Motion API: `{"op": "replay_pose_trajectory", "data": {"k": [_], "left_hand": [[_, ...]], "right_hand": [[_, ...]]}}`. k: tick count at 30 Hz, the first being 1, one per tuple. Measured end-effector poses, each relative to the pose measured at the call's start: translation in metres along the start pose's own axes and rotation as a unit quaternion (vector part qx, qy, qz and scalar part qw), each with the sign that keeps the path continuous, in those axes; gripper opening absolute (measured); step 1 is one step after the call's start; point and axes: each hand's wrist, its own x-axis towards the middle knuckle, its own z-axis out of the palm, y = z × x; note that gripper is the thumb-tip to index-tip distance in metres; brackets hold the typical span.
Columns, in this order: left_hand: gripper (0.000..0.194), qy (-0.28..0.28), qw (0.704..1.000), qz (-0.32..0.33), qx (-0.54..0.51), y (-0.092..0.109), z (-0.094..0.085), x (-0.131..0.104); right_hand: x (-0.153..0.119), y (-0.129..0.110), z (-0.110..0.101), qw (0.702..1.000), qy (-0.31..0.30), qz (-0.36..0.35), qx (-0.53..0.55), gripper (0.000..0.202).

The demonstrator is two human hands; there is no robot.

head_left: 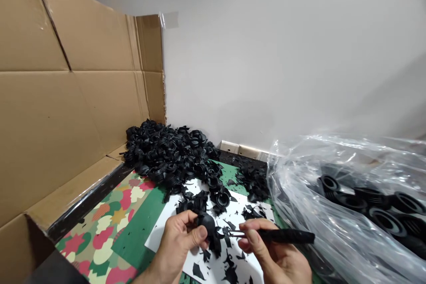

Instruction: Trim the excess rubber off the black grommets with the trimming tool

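Observation:
My left hand [181, 242] is closed on a rounded black rubber part [207, 224], pinched between thumb and fingers. In my right hand [273, 248] is a black-handled tool with a thin metal tip [289, 235], pointing left. Its tip reaches the part's right side, where a ragged black flap hangs; I cannot tell whether the tip is a blade. Beneath both hands lies a white sheet [159, 235] strewn with torn black scraps [229, 270]. Just beyond my left hand sit more ribbed black parts [199, 202].
A large heap of black parts [173, 155] stands at the back left, beside a tall cardboard wall [100, 49]. Black scraps [254, 179] are piled at back centre. At right, a clear plastic bag [293, 186] holds ribbed black rubber parts [386, 222]. Patterned paper [103, 235] covers the left.

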Motion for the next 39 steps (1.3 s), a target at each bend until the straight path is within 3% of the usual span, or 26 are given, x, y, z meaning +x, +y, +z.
{"op": "replay_pose_trajectory", "data": {"k": [3,5,8,11,15,19,22,26,28,29,31,34,37,39], "left_hand": [[0.023,-0.013,0.992,0.009,0.125,0.0,-0.001,-0.004],[0.019,-0.023,0.965,0.027,0.259,0.003,-0.002,-0.009],[0.018,-0.084,0.872,0.104,0.471,0.013,-0.006,-0.016],[0.026,-0.161,0.782,0.2,0.568,0.024,-0.015,-0.018],[0.034,-0.222,0.74,0.24,0.587,0.03,-0.026,-0.018],[0.052,-0.225,0.727,0.271,0.59,0.027,-0.028,-0.021],[0.048,-0.221,0.738,0.264,0.581,0.029,-0.028,-0.022],[0.011,-0.178,0.829,0.222,0.482,0.04,-0.028,-0.015],[0.019,-0.106,0.864,0.208,0.445,0.042,-0.025,-0.009],[0.02,-0.067,0.868,0.201,0.449,0.043,-0.022,-0.007],[0.015,-0.02,0.851,0.166,0.497,0.04,-0.013,-0.005],[0.015,-0.035,0.802,0.13,0.582,0.035,0.001,-0.005],[0.008,-0.071,0.769,0.165,0.613,0.032,0.01,-0.007],[0.006,-0.074,0.777,0.208,0.589,0.029,0.012,-0.009]], "right_hand": [[0.003,0.0,-0.002,0.999,-0.018,0.028,0.023,0.043],[0.005,0.002,-0.004,0.998,-0.036,0.029,0.043,0.044],[0.008,0.004,-0.008,0.998,-0.046,0.024,0.043,0.041],[0.01,0.003,-0.011,0.997,-0.062,0.022,0.034,0.039],[0.01,-0.004,-0.013,0.998,-0.058,0.021,0.034,0.039],[0.008,-0.009,-0.015,0.999,-0.022,0.013,0.03,0.038],[0.009,-0.011,-0.017,0.999,-0.023,0.013,0.038,0.036],[0.009,-0.012,-0.017,0.999,-0.029,0.028,0.037,0.031],[0.007,-0.012,-0.015,0.998,-0.035,0.034,0.032,0.03],[0.006,-0.013,-0.013,0.998,-0.037,0.037,0.027,0.03],[0.003,-0.016,-0.009,0.998,-0.039,0.04,0.016,0.029],[-0.001,-0.021,-0.006,0.998,-0.039,0.041,0.01,0.032],[-0.001,-0.024,-0.008,0.998,-0.057,0.029,0.001,0.036],[0.0,-0.023,-0.01,0.995,-0.093,-0.011,-0.024,0.033]]}}
